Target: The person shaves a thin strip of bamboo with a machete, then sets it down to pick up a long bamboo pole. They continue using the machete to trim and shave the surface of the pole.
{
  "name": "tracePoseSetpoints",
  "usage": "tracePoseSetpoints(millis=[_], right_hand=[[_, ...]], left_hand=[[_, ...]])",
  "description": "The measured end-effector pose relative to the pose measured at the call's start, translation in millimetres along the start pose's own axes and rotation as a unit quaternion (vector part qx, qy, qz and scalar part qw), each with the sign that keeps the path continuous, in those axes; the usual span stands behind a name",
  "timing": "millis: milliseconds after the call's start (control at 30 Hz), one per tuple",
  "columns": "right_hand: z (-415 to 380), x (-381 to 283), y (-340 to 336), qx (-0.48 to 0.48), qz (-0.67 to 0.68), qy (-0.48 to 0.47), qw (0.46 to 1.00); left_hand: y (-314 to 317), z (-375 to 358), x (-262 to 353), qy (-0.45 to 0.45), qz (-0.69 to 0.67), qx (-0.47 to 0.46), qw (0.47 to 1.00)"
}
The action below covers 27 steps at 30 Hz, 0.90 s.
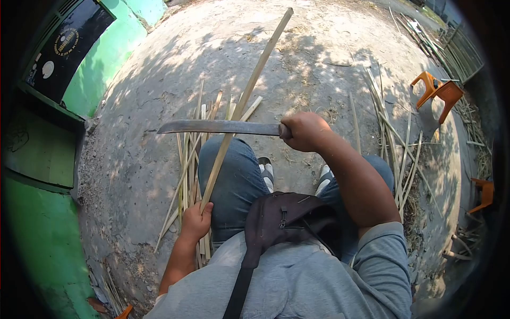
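Note:
My left hand (196,221) is closed around the lower end of a long pale bamboo strip (257,72), which slants up and away to the right. In my right hand (307,131) is the handle of a machete (218,127), gripped in a fist. Its long dark blade points left, level across the view, and crosses over the strip above my left knee. Several split bamboo strips (183,159) lie on the ground beside my left leg, partly hidden behind it.
More bamboo strips (390,130) lie to the right of my right leg. An orange plastic chair (449,98) stands at the far right, near stacked poles (419,37). A green wall (42,244) runs along the left. A black waist bag (279,220) rests on my lap.

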State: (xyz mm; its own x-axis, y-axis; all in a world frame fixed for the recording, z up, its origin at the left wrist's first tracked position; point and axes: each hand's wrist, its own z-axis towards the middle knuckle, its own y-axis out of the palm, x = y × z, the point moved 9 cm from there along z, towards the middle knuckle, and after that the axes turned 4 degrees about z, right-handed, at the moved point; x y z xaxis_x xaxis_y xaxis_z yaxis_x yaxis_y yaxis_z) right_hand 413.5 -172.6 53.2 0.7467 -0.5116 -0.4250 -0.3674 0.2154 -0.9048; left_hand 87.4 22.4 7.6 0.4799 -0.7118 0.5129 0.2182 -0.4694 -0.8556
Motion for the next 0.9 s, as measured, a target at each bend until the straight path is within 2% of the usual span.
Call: tracePoseSetpoints(millis=[267, 500, 800, 900], right_hand=[[2, -12, 2, -0.008, -0.045, -0.031, 0.998], [6, 38, -15, 0.046, 0.032, 0.066, 0.996], [0, 6, -3, -0.016, 0.048, 0.023, 0.998], [1, -7, 8, -0.043, -0.016, 0.004, 0.999]], left_hand=[[4, 0, -3, 0.02, 0.01, 0.027, 0.999], [0, -1, 0, 0.016, 0.003, 0.021, 1.0], [3, -1, 1, 0.028, -0.011, 0.032, 0.999], [2, -1, 3, 0.032, -0.004, 0.031, 0.999]])
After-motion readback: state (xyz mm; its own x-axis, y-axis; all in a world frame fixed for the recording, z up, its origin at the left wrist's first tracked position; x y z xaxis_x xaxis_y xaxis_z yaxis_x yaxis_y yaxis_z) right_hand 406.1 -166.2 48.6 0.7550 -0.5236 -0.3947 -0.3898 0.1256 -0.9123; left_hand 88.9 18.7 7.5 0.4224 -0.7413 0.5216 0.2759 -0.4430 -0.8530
